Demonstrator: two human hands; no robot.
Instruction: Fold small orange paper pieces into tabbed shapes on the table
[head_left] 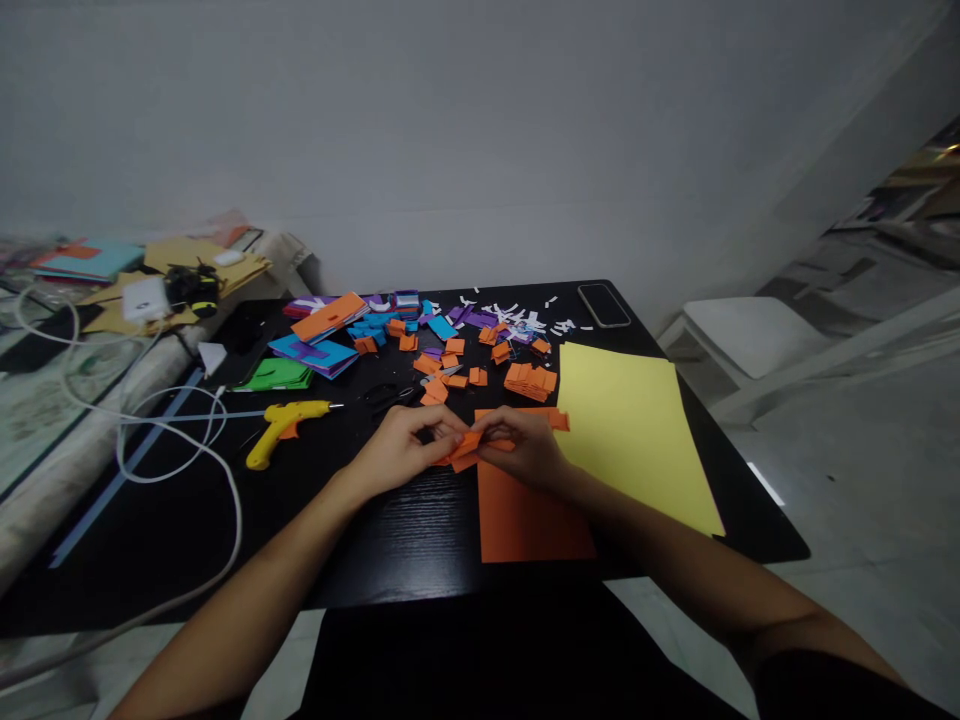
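Between my two hands, just above the black table (pixel 420 540), is a small folded piece of orange paper (pixel 466 447). My left hand (pixel 405 447) pinches its left side with thumb and fingertips. The right side is pinched in my right hand (pixel 529 448), whose forearm crosses over the sheets. Under my right hand lies an orange paper sheet (pixel 525 525). Several small folded orange pieces (pixel 450 360) are scattered beyond my hands, with a stack of orange folded strips (pixel 531 380) to their right. Dark-handled scissors (pixel 390 396) rest beyond my left hand, partly among the orange pieces.
A yellow glue gun (pixel 289 425) with a white cable (pixel 236 500) lies left. Yellow paper (pixel 630 430) covers the right side, below a phone (pixel 604 306). Green folded paper (pixel 276 375), blue cards (pixel 319 355) and white scraps (pixel 525 322) lie further back. A white chair (pixel 742 335) stands right.
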